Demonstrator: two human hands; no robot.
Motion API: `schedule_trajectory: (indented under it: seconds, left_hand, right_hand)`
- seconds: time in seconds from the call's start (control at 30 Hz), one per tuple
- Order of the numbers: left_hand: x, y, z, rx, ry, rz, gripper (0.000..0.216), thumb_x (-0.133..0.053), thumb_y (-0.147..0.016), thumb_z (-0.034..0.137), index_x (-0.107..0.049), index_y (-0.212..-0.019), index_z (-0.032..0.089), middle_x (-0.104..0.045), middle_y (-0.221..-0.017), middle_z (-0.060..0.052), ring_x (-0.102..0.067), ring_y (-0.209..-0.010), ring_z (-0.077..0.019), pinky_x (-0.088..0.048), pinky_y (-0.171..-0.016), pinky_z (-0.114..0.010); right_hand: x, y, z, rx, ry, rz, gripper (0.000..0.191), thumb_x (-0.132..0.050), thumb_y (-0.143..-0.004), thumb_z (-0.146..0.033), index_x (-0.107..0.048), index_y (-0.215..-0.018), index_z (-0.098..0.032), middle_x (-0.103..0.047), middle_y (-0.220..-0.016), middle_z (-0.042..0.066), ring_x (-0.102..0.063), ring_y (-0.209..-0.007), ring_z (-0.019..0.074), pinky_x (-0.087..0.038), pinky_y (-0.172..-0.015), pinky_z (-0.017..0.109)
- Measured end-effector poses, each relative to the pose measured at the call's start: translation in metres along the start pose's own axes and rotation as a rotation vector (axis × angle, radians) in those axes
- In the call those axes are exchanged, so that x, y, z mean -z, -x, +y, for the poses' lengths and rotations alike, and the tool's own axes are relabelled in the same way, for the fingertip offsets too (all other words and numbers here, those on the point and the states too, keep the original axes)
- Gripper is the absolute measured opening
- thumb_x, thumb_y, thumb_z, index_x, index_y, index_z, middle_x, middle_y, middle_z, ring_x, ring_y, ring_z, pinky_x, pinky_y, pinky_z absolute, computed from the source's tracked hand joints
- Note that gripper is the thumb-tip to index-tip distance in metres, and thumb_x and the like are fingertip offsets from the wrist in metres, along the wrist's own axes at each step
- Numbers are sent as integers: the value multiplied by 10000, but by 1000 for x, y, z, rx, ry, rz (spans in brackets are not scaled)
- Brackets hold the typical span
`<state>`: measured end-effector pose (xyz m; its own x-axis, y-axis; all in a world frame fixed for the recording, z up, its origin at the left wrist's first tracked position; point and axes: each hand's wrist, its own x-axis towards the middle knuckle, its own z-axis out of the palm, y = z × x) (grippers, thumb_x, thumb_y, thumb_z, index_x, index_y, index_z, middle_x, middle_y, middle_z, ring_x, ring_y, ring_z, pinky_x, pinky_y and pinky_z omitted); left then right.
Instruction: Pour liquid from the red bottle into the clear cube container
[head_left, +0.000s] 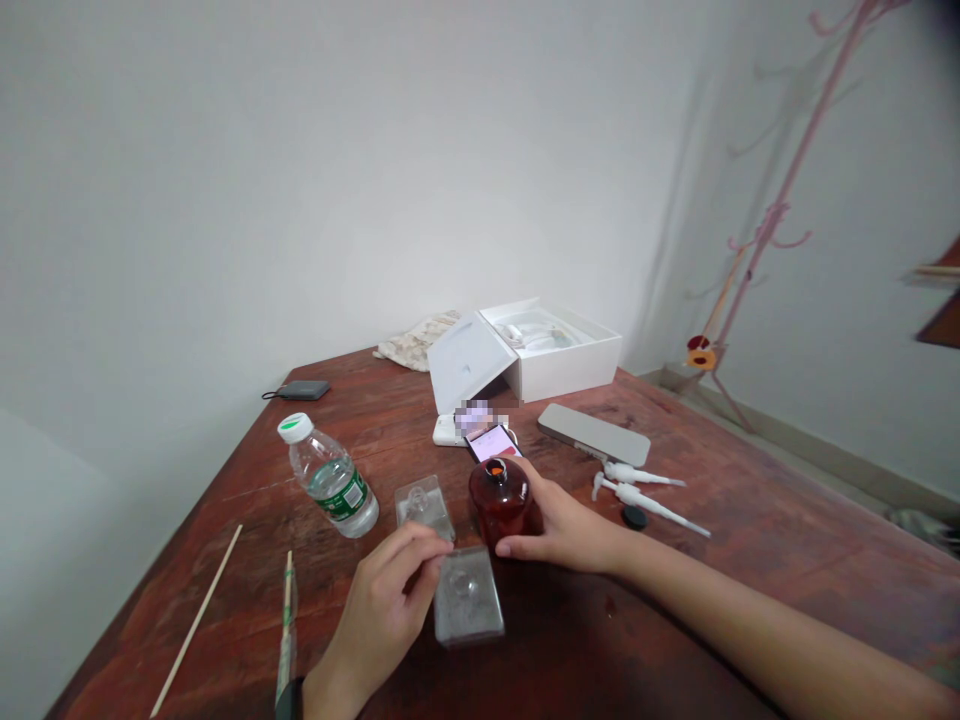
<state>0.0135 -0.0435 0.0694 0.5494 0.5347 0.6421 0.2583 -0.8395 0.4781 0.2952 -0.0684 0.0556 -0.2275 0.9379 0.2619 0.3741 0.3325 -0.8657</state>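
Observation:
My right hand [566, 522] is wrapped round a dark amber bottle [499, 505] with an open neck and no pump on it. My left hand [394, 580] is closed in a pinch, its fingertips at the top left corner of a clear plastic square [470, 600] with a round bump in its middle. Behind those fingers lies a second clear plastic square [421, 500], partly covered by them. Two white pump heads [649, 500] with tubes lie right of the bottle, beside a small black cap [634, 517].
A water bottle [334, 480] stands at left, near a bare wooden stick [196, 620] and wrapped chopsticks [286, 620]. Behind are a phone [491, 443], an opened white box [566, 370], a grey flat case [596, 433], a power bank [306, 390] and a cloth [416, 343].

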Motion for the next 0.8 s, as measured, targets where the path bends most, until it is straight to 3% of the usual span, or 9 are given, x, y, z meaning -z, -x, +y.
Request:
schedule_trajectory:
  seconds: [0.8]
  left_hand:
    - [0, 3, -2, 54, 6, 39, 159, -571, -1066, 150, -646, -953, 234, -723, -899, -17, -729, -817, -179, -566, -753, -246]
  right_hand:
    - [1, 0, -2, -18, -7, -26, 988, -951, -760, -525, -442, -1545, -208, -643, -1517, 198, -610, -1425, 418, -415, -1249, 591]
